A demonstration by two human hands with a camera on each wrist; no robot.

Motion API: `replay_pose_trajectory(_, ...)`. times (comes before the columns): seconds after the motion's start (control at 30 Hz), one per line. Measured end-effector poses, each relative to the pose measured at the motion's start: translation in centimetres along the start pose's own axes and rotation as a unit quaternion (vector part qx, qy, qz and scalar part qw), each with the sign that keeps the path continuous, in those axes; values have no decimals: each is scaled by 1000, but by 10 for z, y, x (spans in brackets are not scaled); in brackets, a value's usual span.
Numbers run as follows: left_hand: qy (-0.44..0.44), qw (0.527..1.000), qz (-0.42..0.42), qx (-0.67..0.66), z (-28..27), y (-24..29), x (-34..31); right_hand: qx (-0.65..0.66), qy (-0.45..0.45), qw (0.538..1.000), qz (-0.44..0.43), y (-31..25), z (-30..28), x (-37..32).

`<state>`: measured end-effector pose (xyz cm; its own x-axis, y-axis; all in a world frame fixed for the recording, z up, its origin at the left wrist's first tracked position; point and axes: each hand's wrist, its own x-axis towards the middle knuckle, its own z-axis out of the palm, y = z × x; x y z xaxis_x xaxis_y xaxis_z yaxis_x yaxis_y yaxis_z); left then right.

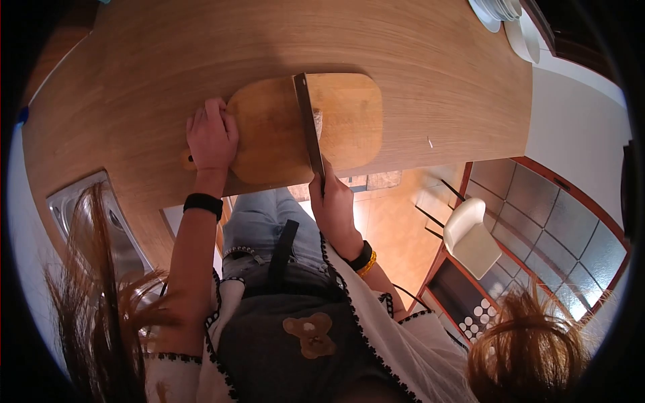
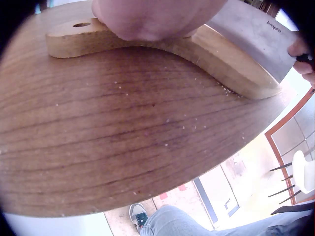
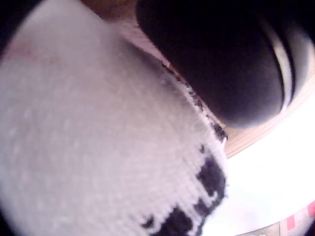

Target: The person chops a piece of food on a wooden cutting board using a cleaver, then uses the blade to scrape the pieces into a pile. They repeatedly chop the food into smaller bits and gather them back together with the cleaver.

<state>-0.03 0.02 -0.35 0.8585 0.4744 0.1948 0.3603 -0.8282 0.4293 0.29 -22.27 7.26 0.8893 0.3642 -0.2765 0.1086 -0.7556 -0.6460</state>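
Observation:
A wooden cutting board [image 1: 265, 134] with rounded corners lies on the counter, its short holed handle [image 2: 74, 39] pointing left. At the board's left end, my left hand [image 1: 213, 138] holds it down with curled fingers, just above the handle. My right hand [image 1: 334, 205] grips the handle of a cleaver [image 1: 309, 124], whose blade stands on edge across the board. Lettering shows on the blade [image 2: 256, 37] in the left wrist view. Against the blade's right side is a small pale, brownish piece of food [image 1: 318, 124], partly hidden. In the right wrist view a sleeve [image 3: 98, 128] hides the hand.
The wooden counter [image 1: 168, 60] carries small crumbs near the board and a thin white scrap [image 1: 431, 142] to the right. A metal sink [image 1: 101, 215] lies at the left. Stacked white dishes [image 1: 500, 10] stand far right. A white chair [image 1: 470, 235] stands beyond the counter edge.

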Motion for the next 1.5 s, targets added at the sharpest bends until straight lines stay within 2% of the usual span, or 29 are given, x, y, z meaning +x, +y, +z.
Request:
replay_pose_trajectory(0.23, 3, 1000, 7, 5, 5, -3, 0, 43, -22, 999, 19, 0, -11, 4)
replay_pose_trajectory(0.3, 3, 1000, 10, 8, 5, -4, 0, 110, -87, 987, 78, -2, -24, 4)
replay_pose_trajectory(0.33, 2, 1000, 13, 7, 4, -3, 0, 102, -97, 987, 79, 4, -32, 9)
replay_pose_trajectory(0.37, 2, 1000, 12, 8, 4, -2, 1, 58, -60, 996, -14, 9, -42, 17)
replay_pose_trajectory(0.43, 0, 1000, 9, 7, 3, -1, 1, -23, -37, 995, -85, 18, -71, 44)
replay_pose_trajectory(0.47, 1, 1000, 8, 7, 4, -1, 1, -39, -4, 984, -174, 25, -83, 62)
replay_pose_trajectory(0.5, 6, 1000, 13, 2, 6, -3, 0, -69, -29, 979, -187, 31, -94, 81)
replay_pose_trajectory(0.53, 12, 1000, 18, -3, 7, -3, 0, -88, -39, 967, -237, 37, -103, 102)
replay_pose_trajectory(0.6, 6, 1000, 10, 7, 7, -2, 1, -249, -54, 921, -296, 29, -120, 131)
replay_pose_trajectory(0.63, -2, 1000, 0, 18, 7, -2, 0, -247, -53, 920, -298, 33, -119, 145)
replay_pose_trajectory(0.7, 5, 1000, 5, 7, 7, -3, 0, -255, -60, 896, -358, 36, -114, 171)
replay_pose_trajectory(0.87, 5, 1000, 0, 19, 5, -2, 1, -293, -89, 882, -359, 31, -91, 209)
replay_pose_trajectory(0.93, 4, 1000, 1, -3, 4, -3, 1, -328, -91, 842, -419, 24, -87, 214)
replay_pose_trajectory(1.03, 17, 1000, 5, -13, 2, -1, 2, -357, -91, 823, -432, 31, -90, 213)
replay_pose_trajectory(1.27, 19, 1000, 5, -16, 3, -2, 2, -359, -132, 826, -414, 58, -120, 186)
replay_pose_trajectory(1.33, 14, 1000, 5, -1, 4, -3, 0, -321, -146, 856, -377, 60, -128, 178)
replay_pose_trajectory(1.37, 14, 1000, 5, -3, 5, -3, 0, -322, -146, 856, -377, 59, -129, 174)
replay_pose_trajectory(1.43, 16, 1000, 7, -4, 6, -5, 0, -200, -87, 917, -332, 54, -126, 161)
replay_pose_trajectory(1.47, 16, 1000, 8, -4, 5, -4, 0, -201, -87, 917, -332, 49, -120, 149)
replay_pose_trajectory(1.5, 12, 1000, 7, -9, 4, -4, 1, -118, -61, 959, -250, 42, -110, 132)
